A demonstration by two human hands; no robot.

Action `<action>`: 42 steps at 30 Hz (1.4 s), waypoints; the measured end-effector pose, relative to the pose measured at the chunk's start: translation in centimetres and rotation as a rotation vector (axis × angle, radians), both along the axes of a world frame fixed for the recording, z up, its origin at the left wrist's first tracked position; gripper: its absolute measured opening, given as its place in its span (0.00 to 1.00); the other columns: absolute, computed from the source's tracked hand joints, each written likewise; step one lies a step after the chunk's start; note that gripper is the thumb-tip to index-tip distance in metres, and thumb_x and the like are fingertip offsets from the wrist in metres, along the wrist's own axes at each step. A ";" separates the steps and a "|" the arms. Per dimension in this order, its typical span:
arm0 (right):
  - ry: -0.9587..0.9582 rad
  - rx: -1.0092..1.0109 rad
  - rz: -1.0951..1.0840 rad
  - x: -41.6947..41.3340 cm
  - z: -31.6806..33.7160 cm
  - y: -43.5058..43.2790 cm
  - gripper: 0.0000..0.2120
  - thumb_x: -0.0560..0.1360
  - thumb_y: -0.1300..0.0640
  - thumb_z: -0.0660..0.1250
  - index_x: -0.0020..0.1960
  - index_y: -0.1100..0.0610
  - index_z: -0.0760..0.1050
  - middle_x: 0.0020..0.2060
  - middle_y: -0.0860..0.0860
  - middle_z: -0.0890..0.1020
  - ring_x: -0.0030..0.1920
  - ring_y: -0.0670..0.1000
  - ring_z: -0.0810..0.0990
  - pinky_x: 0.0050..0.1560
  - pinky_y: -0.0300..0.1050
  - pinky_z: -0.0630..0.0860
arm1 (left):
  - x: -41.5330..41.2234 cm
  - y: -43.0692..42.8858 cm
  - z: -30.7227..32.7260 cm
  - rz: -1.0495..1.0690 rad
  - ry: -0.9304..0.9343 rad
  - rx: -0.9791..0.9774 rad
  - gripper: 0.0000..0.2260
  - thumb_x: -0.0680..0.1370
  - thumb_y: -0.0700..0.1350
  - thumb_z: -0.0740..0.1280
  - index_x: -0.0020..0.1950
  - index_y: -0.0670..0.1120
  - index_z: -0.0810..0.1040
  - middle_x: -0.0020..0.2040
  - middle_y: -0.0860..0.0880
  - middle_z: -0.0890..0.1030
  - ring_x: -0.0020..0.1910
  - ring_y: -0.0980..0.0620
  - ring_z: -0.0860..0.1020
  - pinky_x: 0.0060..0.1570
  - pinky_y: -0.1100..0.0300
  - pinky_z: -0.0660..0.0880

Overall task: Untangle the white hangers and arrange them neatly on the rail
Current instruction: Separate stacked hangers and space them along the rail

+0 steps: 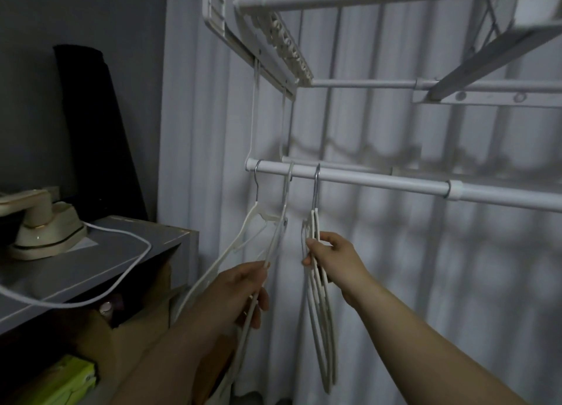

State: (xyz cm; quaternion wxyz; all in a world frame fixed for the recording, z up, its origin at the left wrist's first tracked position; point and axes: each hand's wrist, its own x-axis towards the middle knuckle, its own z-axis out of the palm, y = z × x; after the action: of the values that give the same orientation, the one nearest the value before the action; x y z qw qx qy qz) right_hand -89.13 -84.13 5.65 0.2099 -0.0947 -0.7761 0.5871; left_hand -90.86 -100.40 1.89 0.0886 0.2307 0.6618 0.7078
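Curled fingers of the left hand [237, 292] grip two tangled white hangers [243, 240] hooked at the left end of the rail [380, 182]; the right hand [334, 261] pinches a separate white hanger [322, 328] just beside them.

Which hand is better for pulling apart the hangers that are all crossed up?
Left. The left hand grips the crossed hangers in its fingers; the right hand is busy holding the straight bunch.

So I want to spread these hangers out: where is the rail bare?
The rail is bare from the hook of the right hand's hangers rightward, past the collar. The left end is crowded: three hooks close together.
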 end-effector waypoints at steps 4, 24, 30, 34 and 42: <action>0.002 0.006 -0.007 0.3 -0.1 0.2 0.14 0.79 0.57 0.58 0.61 0.61 0.70 0.34 0.49 0.79 0.24 0.47 0.70 0.18 0.30 0.64 | 0.2 -0.4 0.1 0.045 -0.011 -0.049 0.06 0.79 0.46 0.58 0.46 0.54 0.75 0.30 0.51 0.81 0.20 0.54 0.75 0.23 0.64 0.70; 0.014 0.036 -0.067 2.8 -0.9 2.2 0.15 0.79 0.58 0.57 0.64 0.61 0.68 0.36 0.45 0.79 0.16 0.40 0.70 0.18 0.30 0.62 | 1.3 0.7 0.3 0.191 0.038 -0.112 0.08 0.77 0.38 0.61 0.49 0.50 0.74 0.29 0.49 0.78 0.19 0.56 0.75 0.19 0.65 0.71; 0.012 0.055 -0.078 3.1 -0.7 2.3 0.14 0.79 0.58 0.57 0.64 0.59 0.67 0.35 0.45 0.79 0.16 0.41 0.70 0.18 0.31 0.62 | 1.5 0.2 0.2 0.169 0.037 -0.105 0.09 0.77 0.38 0.61 0.55 0.49 0.70 0.39 0.50 0.78 0.18 0.58 0.74 0.18 0.67 0.70; 0.022 0.038 -0.093 3.3 -1.0 2.4 0.15 0.79 0.59 0.56 0.66 0.59 0.65 0.35 0.46 0.79 0.15 0.40 0.70 0.17 0.30 0.61 | 1.7 0.0 0.1 0.182 0.057 -0.121 0.10 0.78 0.39 0.60 0.58 0.47 0.70 0.38 0.49 0.78 0.15 0.58 0.71 0.17 0.67 0.67; 0.012 0.096 -0.112 4.1 -0.6 3.3 0.15 0.78 0.58 0.58 0.64 0.58 0.66 0.35 0.46 0.80 0.18 0.43 0.71 0.22 0.36 0.63 | 2.2 -1.0 0.4 0.572 0.443 -0.459 0.16 0.77 0.52 0.59 0.64 0.50 0.72 0.46 0.54 0.73 0.41 0.56 0.73 0.43 0.64 0.68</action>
State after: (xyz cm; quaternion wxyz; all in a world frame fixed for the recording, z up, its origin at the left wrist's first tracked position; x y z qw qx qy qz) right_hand -85.02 -80.88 5.09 0.2513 -0.1244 -0.7956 0.5370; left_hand -88.70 -101.44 2.30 -0.2065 0.1588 0.8426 0.4714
